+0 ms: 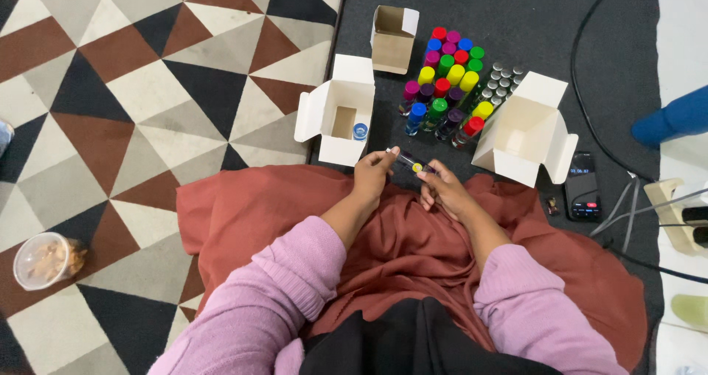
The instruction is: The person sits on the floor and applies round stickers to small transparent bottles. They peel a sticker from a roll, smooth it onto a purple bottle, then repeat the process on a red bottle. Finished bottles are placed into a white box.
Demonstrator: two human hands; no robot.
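Both hands meet over the rust-red cloth (413, 250) on the lap, pinching 1 small clear vial (408, 161) with a yellow cap between them: left hand (372, 174) grips the clear end, right hand (442, 192) the capped end. Just ahead sits an open white box (335, 109) (blue-capped vial (360, 131) inside), beside a cluster of colourful capped vials (446, 80) and another open white carton (525, 128).
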